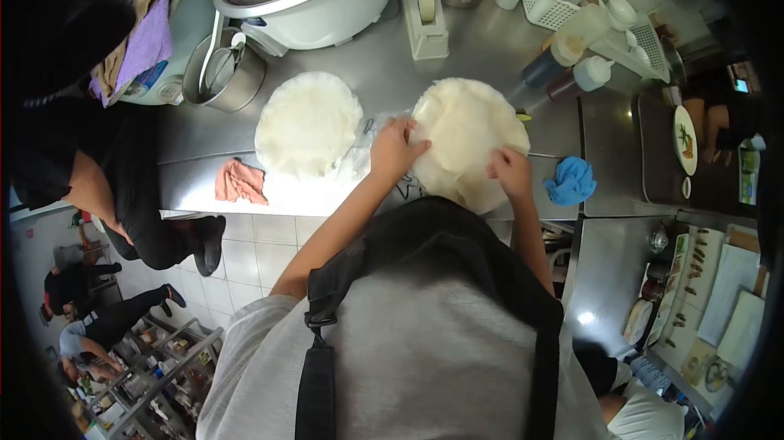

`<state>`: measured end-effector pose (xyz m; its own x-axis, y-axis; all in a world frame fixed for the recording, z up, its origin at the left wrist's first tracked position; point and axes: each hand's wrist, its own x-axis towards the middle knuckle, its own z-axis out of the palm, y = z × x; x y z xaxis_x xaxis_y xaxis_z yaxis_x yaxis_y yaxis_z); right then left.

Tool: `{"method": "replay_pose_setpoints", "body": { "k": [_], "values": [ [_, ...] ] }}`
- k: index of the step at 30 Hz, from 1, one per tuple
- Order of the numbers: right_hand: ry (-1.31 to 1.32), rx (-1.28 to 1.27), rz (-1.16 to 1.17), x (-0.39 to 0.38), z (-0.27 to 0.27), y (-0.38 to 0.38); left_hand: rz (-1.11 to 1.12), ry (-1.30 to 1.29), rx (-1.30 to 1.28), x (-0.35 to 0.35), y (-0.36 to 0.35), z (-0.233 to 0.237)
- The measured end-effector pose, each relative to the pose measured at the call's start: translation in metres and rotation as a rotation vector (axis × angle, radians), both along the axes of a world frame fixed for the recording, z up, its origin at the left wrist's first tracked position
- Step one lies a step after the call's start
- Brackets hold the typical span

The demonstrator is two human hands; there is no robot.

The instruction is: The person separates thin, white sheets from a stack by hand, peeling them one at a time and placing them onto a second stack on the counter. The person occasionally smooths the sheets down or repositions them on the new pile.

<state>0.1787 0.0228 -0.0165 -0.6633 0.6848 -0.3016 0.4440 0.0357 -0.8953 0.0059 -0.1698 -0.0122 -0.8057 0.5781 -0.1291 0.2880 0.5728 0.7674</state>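
Two stacks of thin, round, pale dough sheets lie on the steel counter. The right stack (pixel 465 117) is directly in front of me, its top sheet wrinkled and lifted at the near side. My left hand (pixel 395 148) holds its left edge, thumb on the sheet and fingers curled. At the right edge, my right hand (pixel 510 172) pinches the sheet with bent fingers. Crumpled clear plastic (pixel 357 158) lies between the stacks and partly beneath them. The left stack (pixel 308 124) lies flat, with neither hand touching it.
A pink cloth (pixel 239 182) and a blue cloth (pixel 570 181) lie near the counter's front edge. Behind stand a large rice cooker (pixel 318 11), a metal pot (pixel 222 73), a tape dispenser (pixel 425 15) and sauce bottles (pixel 555 60). A person's arm (pixel 94 195) is at left.
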Motion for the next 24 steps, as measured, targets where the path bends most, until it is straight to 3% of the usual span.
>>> {"method": "replay_pose_setpoints", "body": {
  "k": [2,5,8,9,11,12,14,17,24],
  "values": [
    [-0.029,-0.043,0.054,-0.008,0.010,0.003,-0.099,0.179,0.064,-0.008,0.012,0.001],
    [-0.149,0.160,0.178,-0.037,0.036,0.004,-0.243,0.275,0.022,-0.022,0.035,0.021],
    [0.113,0.558,0.256,-0.066,0.014,0.002,-0.410,0.411,-0.167,-0.031,0.061,0.031],
    [0.034,0.596,0.274,-0.074,0.010,0.003,-0.470,0.479,-0.247,-0.031,0.067,0.031],
    [-0.128,0.676,0.304,-0.085,0.008,0.007,-0.414,0.681,-0.079,-0.022,0.076,-0.002],
    [-0.062,0.664,0.243,-0.082,0.009,0.007,-0.387,0.780,0.006,-0.017,0.077,-0.017],
    [0.066,0.630,0.111,-0.068,0.011,0.005,-0.373,0.679,0.004,-0.004,0.066,-0.024],
    [0.078,0.664,-0.043,-0.030,0.003,0.014,-0.369,0.674,0.003,0.004,0.054,-0.034],
    [-0.022,0.477,-0.453,0.067,-0.054,0.050,-0.359,0.630,-0.016,0.004,0.054,-0.027]
  ]
}}
